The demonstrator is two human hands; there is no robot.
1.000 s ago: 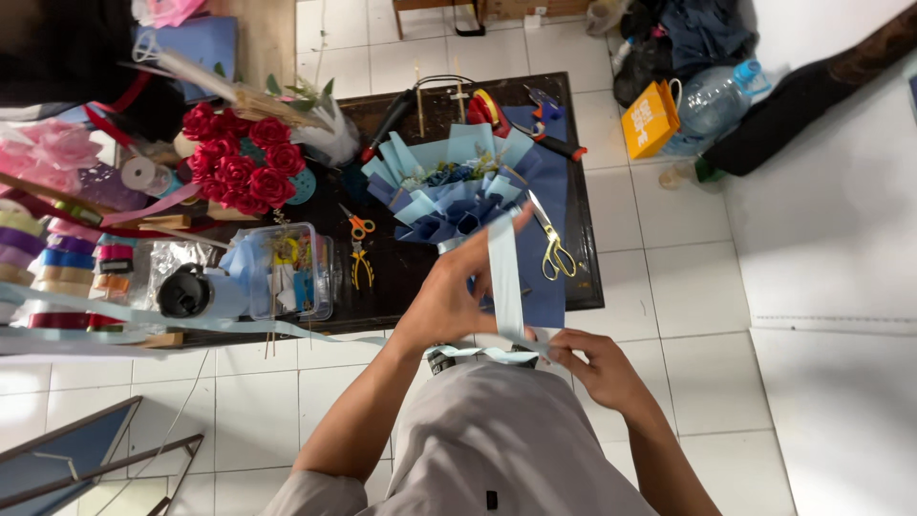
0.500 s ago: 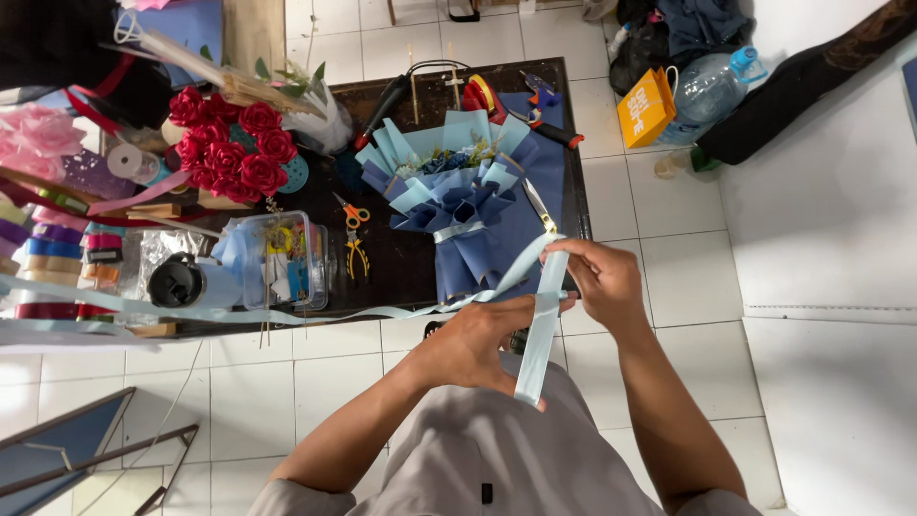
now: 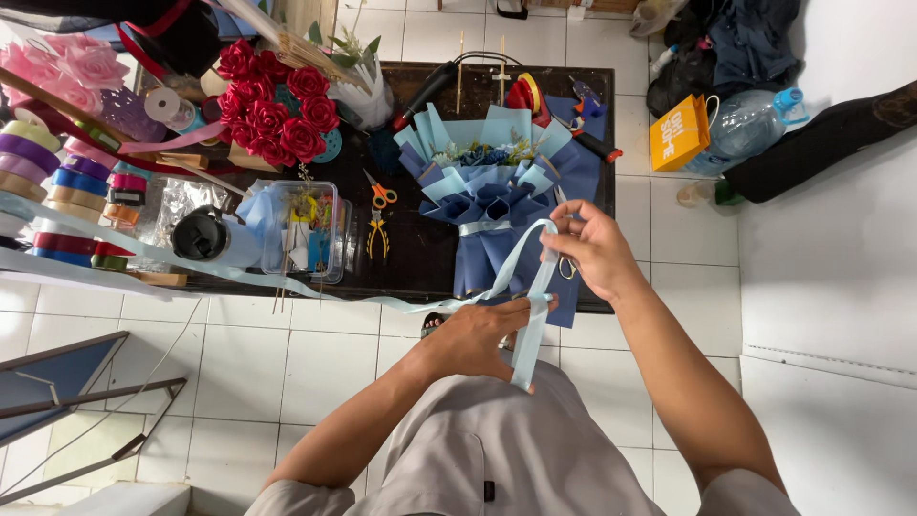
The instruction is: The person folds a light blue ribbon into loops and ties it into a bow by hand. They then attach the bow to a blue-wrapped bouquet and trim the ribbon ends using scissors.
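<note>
Pale-blue satin ribbon is looping between both my hands, just above table edge, in front of blue paper-wrapped bouquet. L hand is pinching it w/ fingers closed on the lower strand; tail is hanging down past my shirt. R hand is clamping the loop top & also holding scissors. Long end is running left toward ribbon spools.

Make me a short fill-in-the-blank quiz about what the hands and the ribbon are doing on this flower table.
1. Both hands, the left hand and the right hand, hold a pale ____ ribbon.
2. The bouquet on the dark table is wrapped in ____ paper.
3. The roses at the table's far left are ____.
4. The small scissors beside the clear box have ____ handles.

Missing words: blue; blue; red; orange
</note>
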